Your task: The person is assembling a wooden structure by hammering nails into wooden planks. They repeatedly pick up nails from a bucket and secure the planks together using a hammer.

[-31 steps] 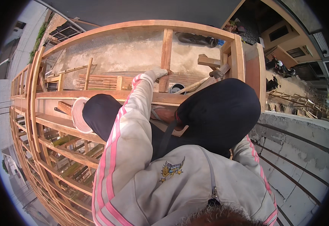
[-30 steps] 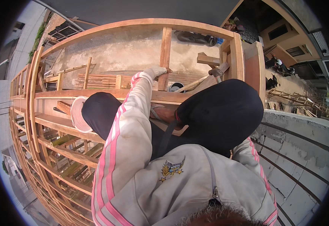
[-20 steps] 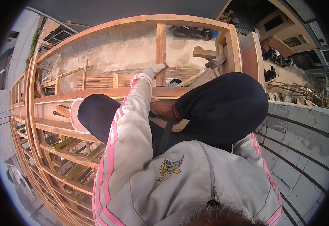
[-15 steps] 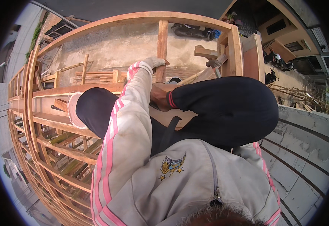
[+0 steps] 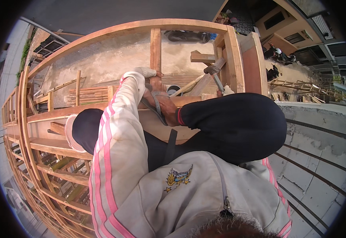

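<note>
The left hand (image 5: 146, 72), in a white glove, reaches to 12 o'clock and grips the upright wooden post (image 5: 155, 43), plain and light brown.

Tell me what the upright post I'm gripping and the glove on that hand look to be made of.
The upright post looks like sawn, unpainted timber: an orange-brown face with lengthwise grain and square edges, like the frame around it. The glove on the left hand looks like off-white knit fabric, soft and dull, probably cotton; its weave is too small to confirm.
</note>
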`<move>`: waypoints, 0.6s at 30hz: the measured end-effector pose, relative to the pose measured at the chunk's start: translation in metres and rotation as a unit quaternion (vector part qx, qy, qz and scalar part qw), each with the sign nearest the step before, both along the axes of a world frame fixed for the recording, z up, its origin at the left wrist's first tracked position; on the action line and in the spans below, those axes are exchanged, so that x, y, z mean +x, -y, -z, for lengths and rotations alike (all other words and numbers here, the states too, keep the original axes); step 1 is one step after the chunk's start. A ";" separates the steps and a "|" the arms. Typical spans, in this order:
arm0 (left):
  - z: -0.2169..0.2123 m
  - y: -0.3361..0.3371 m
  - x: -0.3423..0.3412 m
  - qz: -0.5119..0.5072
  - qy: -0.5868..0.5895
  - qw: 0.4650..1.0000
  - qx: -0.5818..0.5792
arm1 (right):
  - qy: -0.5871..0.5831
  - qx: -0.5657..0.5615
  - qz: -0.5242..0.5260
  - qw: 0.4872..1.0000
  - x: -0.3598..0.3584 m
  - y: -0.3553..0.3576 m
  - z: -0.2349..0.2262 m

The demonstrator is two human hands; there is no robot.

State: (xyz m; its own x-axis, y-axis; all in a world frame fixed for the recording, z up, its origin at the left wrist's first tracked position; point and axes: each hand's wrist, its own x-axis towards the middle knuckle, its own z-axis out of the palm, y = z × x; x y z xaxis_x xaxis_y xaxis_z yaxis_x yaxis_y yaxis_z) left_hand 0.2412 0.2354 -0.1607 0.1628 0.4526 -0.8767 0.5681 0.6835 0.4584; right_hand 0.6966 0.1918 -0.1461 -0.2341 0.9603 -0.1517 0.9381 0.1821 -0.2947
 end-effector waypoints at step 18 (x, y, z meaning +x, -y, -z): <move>0.056 0.015 -0.011 -0.072 0.020 0.994 0.084 | -0.090 0.201 -0.030 0.975 -0.201 -0.064 -0.015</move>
